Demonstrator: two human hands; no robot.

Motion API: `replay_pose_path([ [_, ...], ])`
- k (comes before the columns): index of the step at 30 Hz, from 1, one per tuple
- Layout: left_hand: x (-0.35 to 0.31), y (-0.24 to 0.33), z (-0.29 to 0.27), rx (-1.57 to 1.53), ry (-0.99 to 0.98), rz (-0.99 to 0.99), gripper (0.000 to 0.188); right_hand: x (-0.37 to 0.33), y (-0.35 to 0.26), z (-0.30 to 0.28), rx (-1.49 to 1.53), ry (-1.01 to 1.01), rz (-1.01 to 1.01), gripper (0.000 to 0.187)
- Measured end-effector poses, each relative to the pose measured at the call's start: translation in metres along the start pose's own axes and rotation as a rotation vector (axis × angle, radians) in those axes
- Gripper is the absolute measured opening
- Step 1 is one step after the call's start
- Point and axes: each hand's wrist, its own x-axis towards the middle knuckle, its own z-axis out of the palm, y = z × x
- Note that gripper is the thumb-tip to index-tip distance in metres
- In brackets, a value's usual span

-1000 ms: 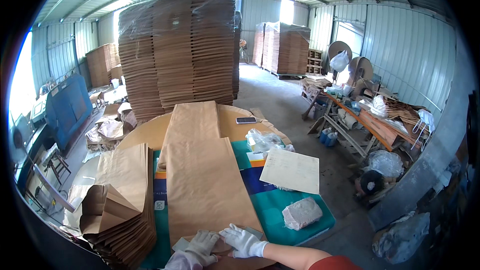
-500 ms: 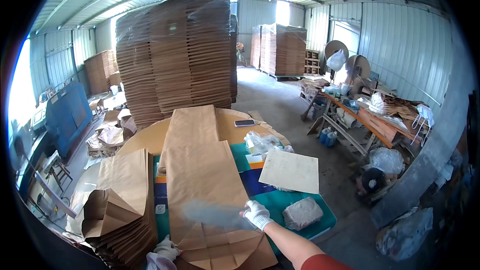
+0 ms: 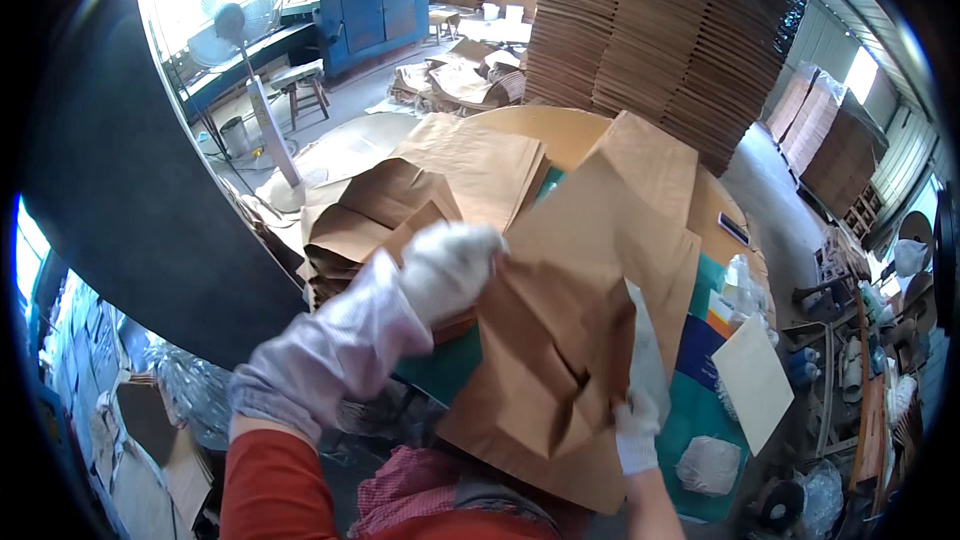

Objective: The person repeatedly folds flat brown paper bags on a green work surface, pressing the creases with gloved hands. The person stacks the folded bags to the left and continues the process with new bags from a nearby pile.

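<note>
My left hand [image 3: 455, 265], in a white glove, is closed on the edge of a brown paper bag [image 3: 545, 340]. The bag is lifted and creased, its bottom end partly opened out toward me. In my right hand [image 3: 638, 422], also gloved, is a flat pale grey blade-like strip [image 3: 648, 345], which stands up along the bag's right side. The bag hides part of the strip. Under the lifted bag lie more flat brown paper bags [image 3: 660, 230]. Left of them, a stack of bags with folded bottoms [image 3: 380, 205] sits beside my left hand.
A pale square board [image 3: 755, 385], a whitish block [image 3: 710, 465] and a plastic bag [image 3: 742, 290] lie on the table's right side. Farther back is a phone [image 3: 733, 229]. Tall bag stacks [image 3: 650, 40] stand behind the table; a blue machine [image 3: 375, 15] stands at far left.
My view has swung left. My left hand has risen from the near edge with a bag's edge, bending the bag up. The strip, flat and blurred over the bags before, now stands beside it.
</note>
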Motion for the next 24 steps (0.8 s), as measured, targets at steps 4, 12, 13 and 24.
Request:
replay_pose_path([
  [4,0.065,-0.091,-0.102,0.359,0.098,-0.211,0.013,0.104,-0.178,0.019,0.503,-0.146,-0.067,0.047],
  [12,0.004,-0.340,-0.115,0.524,-0.154,-0.592,0.027,0.169,-0.297,0.120,0.104,-0.250,-0.197,0.043],
  [13,-0.020,-0.351,-0.102,0.640,-0.354,-0.722,0.030,0.162,-0.295,0.130,-0.013,-0.276,-0.256,0.041],
  [24,-0.065,-0.253,-0.092,0.314,0.146,-0.624,0.036,0.066,-0.163,0.108,0.171,-0.303,-0.392,0.054],
])
